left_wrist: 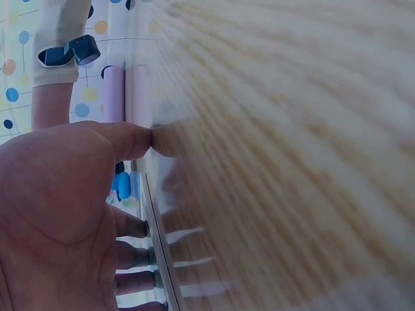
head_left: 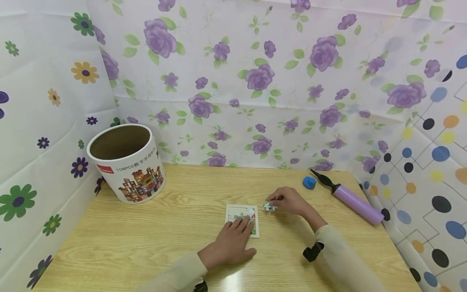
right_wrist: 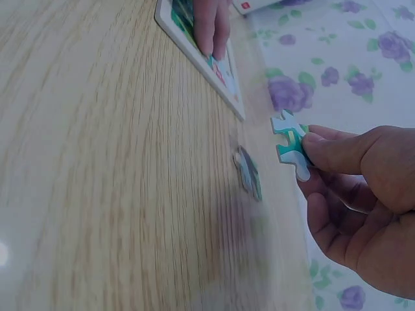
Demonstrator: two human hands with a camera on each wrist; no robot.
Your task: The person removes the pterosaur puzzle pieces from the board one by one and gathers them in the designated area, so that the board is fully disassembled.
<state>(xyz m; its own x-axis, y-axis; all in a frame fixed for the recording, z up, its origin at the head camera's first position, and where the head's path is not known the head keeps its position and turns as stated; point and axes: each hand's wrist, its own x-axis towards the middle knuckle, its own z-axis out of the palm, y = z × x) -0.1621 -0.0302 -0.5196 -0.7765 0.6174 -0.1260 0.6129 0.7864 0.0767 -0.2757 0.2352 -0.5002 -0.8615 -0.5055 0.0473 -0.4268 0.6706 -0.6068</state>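
Jigsaw piece (right_wrist: 296,144), pale with green markings, is pinched at one edge by the thumb and fingers of the right hand (head_left: 288,200), its knobs sticking out past the fingertips and clear of the worktop (head_left: 197,186). Those fingers are closed down to the thickness of the piece; the others curl loosely beneath. It should handle as something light and stiff, thin enough to need a fingertip pinch rather than a full grip. The printed face may be a little slick, and the narrow knobs look like the parts most easily bent or chipped, so the best hold is probably across the broad middle or along a plain edge.

Left of the right fingers lies a puzzle board (head_left: 230,209), near but not touching them. The left hand (head_left: 235,241) rests on it with fingers extended, gripping nothing that shows.

Counted: one piece in the fingers, one loose piece (right_wrist: 248,173) on the worktop just beside them, and one board; pieces inside the board cannot be counted under the hand. Beyond the right fingers, to their right, are one blue object (head_left: 309,182) and one purple pump (head_left: 357,202). Well to the left of both hands' fingers stands one bucket (head_left: 144,178). Two black devices (head_left: 313,251) sit at the wrists.
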